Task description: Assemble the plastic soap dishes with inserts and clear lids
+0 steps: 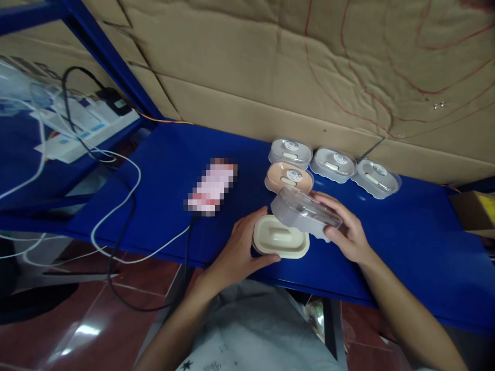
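A cream, rounded-oval dish (281,236) with a raised bar in its middle lies at the front of the blue tabletop, resembling a soap dish. Round its left end curve the thumb and fingers of my left hand (242,245), holding it. My right hand (348,232) grips a clear, greyish plastic cover (305,208) by its right end. The cover is tilted just above the dish and overlaps its upper right edge. Right behind the cover sits a peach box (279,176) with a clear top and a round label.
Several greyish lidded boxes (377,180) stand along the cardboard wall (240,67). To the left lies a phone-like, blurred-out item (212,186) with a cable. White cables (95,232) loop over the table's left edge, near a power strip (93,136). An open carton (474,211) is at far right.
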### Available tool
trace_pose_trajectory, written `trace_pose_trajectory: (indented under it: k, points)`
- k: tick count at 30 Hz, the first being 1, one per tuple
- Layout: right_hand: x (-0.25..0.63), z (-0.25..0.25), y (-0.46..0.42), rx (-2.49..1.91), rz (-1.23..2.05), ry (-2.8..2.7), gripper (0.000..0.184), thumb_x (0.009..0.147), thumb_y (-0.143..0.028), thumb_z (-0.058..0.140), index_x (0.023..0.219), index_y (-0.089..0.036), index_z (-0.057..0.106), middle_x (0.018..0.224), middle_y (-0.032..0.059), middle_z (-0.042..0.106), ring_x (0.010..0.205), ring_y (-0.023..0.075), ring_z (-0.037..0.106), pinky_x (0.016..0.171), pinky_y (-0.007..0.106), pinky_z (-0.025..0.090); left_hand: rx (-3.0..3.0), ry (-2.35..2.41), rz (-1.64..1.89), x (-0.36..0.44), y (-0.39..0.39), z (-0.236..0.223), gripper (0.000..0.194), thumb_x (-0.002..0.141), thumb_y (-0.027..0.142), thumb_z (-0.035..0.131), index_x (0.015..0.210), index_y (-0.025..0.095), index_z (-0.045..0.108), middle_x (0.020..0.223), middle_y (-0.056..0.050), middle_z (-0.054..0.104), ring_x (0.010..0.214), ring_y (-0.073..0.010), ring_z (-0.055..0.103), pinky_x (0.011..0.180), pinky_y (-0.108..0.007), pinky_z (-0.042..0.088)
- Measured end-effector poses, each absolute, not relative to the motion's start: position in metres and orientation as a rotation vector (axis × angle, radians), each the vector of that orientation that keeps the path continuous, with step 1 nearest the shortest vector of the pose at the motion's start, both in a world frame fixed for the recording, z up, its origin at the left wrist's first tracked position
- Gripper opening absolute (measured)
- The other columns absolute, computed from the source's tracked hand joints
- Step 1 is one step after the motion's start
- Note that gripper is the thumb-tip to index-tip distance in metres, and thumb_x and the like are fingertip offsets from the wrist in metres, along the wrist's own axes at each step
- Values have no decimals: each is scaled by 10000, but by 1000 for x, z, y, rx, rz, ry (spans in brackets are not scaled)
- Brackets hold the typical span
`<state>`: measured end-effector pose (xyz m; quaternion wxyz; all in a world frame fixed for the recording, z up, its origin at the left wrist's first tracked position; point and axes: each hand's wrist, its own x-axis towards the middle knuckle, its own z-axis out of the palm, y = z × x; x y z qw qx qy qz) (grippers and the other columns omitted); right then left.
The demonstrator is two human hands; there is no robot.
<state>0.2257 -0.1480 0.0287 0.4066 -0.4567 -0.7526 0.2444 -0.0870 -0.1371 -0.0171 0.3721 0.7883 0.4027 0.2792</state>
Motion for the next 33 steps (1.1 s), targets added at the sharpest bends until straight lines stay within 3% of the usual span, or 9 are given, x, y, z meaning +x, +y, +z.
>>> trace_pose_trajectory:
  k: [10, 16, 19, 22, 24, 27, 30, 33]
  points:
    - [206, 20, -154, -1076, 425, -2165, 713, 1005, -415, 728, 1657, -314, 457, 1673, 148, 515, 1580, 387, 465, 1262, 640, 455, 2048, 1052, 703, -87, -139, -21, 1122, 923, 602, 803, 1757, 299, 116, 1752, -188, 383, 1604, -402, 420, 1299, -600, 401]
    - [201, 12, -155, -1080, 435, -2152, 732, 1009, -391, 724, 1675, -320, 426, 1672, 143, 513, 1580, 380, 462, 1273, 647, 438, 2199, 1092, 565, -105, -153, -18, 1214, 938, 357, 835, 1751, 406, -66, 1787, -136, 352, 1636, -397, 380, 1326, -650, 349]
    - [197, 7, -155, -1095, 446, -2145, 724, 1020, -399, 713, 1676, -306, 422, 1666, 157, 514, 1584, 371, 458, 1277, 638, 436, 2221, 1132, 479, -122, -159, -18, 1150, 951, 369, 821, 1758, 405, 3, 1788, -136, 351, 1658, -405, 332, 1306, -649, 389]
    - [193, 4, -154, -1128, 400, -2152, 725, 1026, -420, 700, 1683, -325, 407, 1676, 142, 507, 1594, 376, 443, 1278, 649, 432, 2221, 1111, 479, -133, -161, -17, 949, 1027, 398, 717, 1754, 383, 107, 1750, -130, 422, 1649, -370, 365, 1296, -625, 418]
    - [193, 3, -152, -1142, 344, -2161, 737, 1026, -422, 697, 1692, -348, 390, 1686, 126, 497, 1599, 380, 435, 1279, 656, 428, 2231, 1077, 481, -134, -162, -13, 817, 1067, 364, 648, 1739, 382, 183, 1730, -112, 452, 1640, -340, 389, 1314, -616, 398]
    - [195, 4, -148, -1157, 282, -2162, 747, 1030, -426, 694, 1701, -370, 370, 1696, 119, 482, 1599, 383, 433, 1280, 660, 424, 2283, 1038, 459, -128, -164, -7, 747, 1057, 384, 672, 1704, 378, 299, 1751, -102, 402, 1656, -346, 348, 1343, -649, 327]
    - [196, 5, -144, -1172, 317, -2146, 741, 1029, -427, 702, 1695, -355, 386, 1691, 133, 480, 1593, 380, 440, 1283, 646, 422, 2382, 950, 472, -119, -166, -3, 544, 1052, 395, 689, 1567, 369, 514, 1726, -85, 418, 1654, -352, 340, 1349, -710, 244]
    - [193, 5, -141, -1167, 370, -2133, 748, 1017, -417, 721, 1690, -339, 403, 1682, 142, 492, 1582, 372, 457, 1285, 631, 423, 2427, 876, 462, -118, -165, 1, 265, 1084, 277, 615, 1337, 332, 671, 1674, -47, 482, 1644, -316, 357, 1354, -718, 205]
